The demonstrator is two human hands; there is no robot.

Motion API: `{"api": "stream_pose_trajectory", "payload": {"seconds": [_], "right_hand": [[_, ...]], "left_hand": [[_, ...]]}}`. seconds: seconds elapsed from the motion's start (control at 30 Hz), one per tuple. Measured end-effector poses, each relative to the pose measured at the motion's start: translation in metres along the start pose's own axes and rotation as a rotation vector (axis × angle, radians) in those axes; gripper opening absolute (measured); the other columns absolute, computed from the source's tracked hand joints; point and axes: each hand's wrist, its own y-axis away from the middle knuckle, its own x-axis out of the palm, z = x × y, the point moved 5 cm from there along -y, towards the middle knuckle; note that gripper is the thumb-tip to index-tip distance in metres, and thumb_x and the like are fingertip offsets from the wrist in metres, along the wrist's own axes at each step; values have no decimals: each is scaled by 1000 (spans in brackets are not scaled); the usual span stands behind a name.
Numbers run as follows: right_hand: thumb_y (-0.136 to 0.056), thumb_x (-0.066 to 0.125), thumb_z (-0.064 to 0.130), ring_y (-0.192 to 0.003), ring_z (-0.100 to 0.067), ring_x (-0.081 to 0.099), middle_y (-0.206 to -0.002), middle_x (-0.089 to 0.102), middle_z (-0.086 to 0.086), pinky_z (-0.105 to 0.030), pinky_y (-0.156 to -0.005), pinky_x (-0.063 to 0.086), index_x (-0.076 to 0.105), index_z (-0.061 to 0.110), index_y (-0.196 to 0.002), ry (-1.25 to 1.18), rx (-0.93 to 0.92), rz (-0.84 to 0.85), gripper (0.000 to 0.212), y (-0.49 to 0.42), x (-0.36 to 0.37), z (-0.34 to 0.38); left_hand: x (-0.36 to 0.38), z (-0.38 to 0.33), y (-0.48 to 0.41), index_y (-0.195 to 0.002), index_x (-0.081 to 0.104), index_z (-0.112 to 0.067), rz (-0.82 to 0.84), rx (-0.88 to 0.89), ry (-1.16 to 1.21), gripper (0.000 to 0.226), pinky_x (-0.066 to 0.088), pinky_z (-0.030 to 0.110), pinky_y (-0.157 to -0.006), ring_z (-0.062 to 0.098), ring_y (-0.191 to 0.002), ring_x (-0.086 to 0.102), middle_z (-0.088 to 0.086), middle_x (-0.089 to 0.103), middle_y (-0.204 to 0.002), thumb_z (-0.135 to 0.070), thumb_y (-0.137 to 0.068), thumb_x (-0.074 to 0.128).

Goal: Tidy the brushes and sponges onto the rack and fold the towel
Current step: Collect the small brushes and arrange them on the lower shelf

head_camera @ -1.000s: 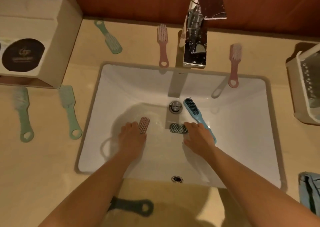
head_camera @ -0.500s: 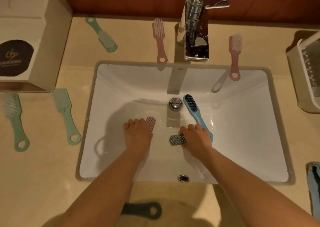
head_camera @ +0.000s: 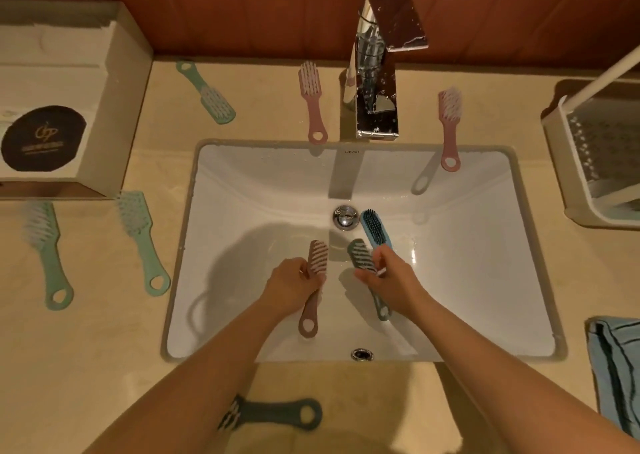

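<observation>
Inside the white sink (head_camera: 467,280), my left hand (head_camera: 291,282) grips a brown-pink brush (head_camera: 313,294), lifted with its bristle head up and its ring handle hanging down. My right hand (head_camera: 391,275) grips a dark grey-green brush (head_camera: 363,256) the same way. A blue brush (head_camera: 374,228) lies in the basin next to the drain, behind my right hand. The white rack (head_camera: 568,162) stands at the right edge of the counter. A blue towel (head_camera: 616,374) lies crumpled at the lower right.
Loose brushes lie on the beige counter: two pink ones (head_camera: 313,103) (head_camera: 448,124) beside the chrome tap (head_camera: 377,83), three mint ones (head_camera: 207,93) (head_camera: 142,239) (head_camera: 45,249) at left, a dark one (head_camera: 277,413) at the front. A tissue box (head_camera: 69,107) stands far left.
Both hands closed round the two brushes in the basin and lifted them, so their handles now show below my hands. The blue brush stayed in place.
</observation>
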Motion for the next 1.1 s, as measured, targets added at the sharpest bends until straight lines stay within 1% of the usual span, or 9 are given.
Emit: {"api": "stream_pose_trajectory", "payload": {"seconds": [0.17, 0.3, 0.4, 0.57, 0.63, 0.73, 0.83, 0.97, 1.1], "right_hand": [[-89, 60, 19, -78, -24, 60, -93, 56, -13, -31, -70, 53, 49, 3, -98, -478, 116, -62, 21, 22, -21, 14], [-94, 54, 22, -72, -15, 65, -86, 66, -7, -25, -69, 53, 59, 14, -106, -665, 77, -83, 15, 32, -42, 31], [-93, 54, 23, -83, -15, 67, -93, 70, -4, -29, -82, 50, 61, 17, -104, -791, 91, -92, 13, 36, -53, 41], [-91, 58, 26, -104, -11, 61, -107, 69, 1, -23, -85, 44, 58, 22, -106, -632, -54, -212, 16, 51, -77, 47], [-89, 60, 25, -114, -10, 53, -121, 61, 3, -13, -84, 40, 57, 21, -116, -444, -159, -293, 28, 58, -91, 46], [-87, 62, 29, -122, -2, 39, -132, 46, 12, -16, -97, 32, 54, 24, -128, -248, -246, -351, 42, 71, -114, 38], [-86, 63, 25, -113, -1, 48, -123, 55, 10, -18, -95, 35, 57, 24, -121, -238, -293, -364, 35, 82, -142, 27], [-86, 63, 18, -83, 7, 60, -94, 63, 10, -13, -72, 49, 58, 15, -117, -362, -301, -371, 31, 94, -186, 9], [-87, 62, 16, -91, 7, 60, -103, 63, 9, -6, -74, 48, 56, 27, -115, -428, -358, -455, 30, 108, -224, -7]], "left_hand": [[-25, -30, 33, -91, 55, -5, 94, 8, 495, 16, 54, 25, -52, 14, -52, 65, 5, 66, -63, -16, -86, 65], [-36, -53, 48, -98, 57, -11, 99, 45, 607, 13, 55, 29, -60, 13, -55, 66, 6, 66, -71, -16, -88, 63], [-36, -69, 58, -105, 57, -10, 72, 82, 661, 18, 55, 27, -56, 12, -54, 65, 6, 64, -73, -19, -89, 61], [-30, -93, 71, -103, 59, -15, 49, 101, 675, 12, 52, 28, -62, 12, -68, 64, 6, 66, -80, -17, -91, 57], [-29, -103, 76, -103, 59, -19, 44, 149, 623, 14, 55, 27, -63, 11, -72, 66, 4, 69, -82, -14, -90, 57], [-24, -127, 85, -97, 56, -25, -2, 245, 477, 15, 53, 23, -64, 13, -78, 67, 0, 70, -86, -12, -90, 57], [-11, -150, 92, -95, 53, -30, -32, 289, 402, 20, 55, 24, -65, 16, -82, 66, -2, 67, -92, -11, -89, 57], [20, -177, 94, -120, 49, -18, -12, 339, 397, 33, 57, 24, -62, 16, -81, 67, 3, 65, -105, -13, -89, 58], [44, -202, 96, -125, 43, -19, -23, 371, 453, 38, 57, 22, -57, 5, -79, 65, -5, 61, -102, -10, -90, 55]]}}
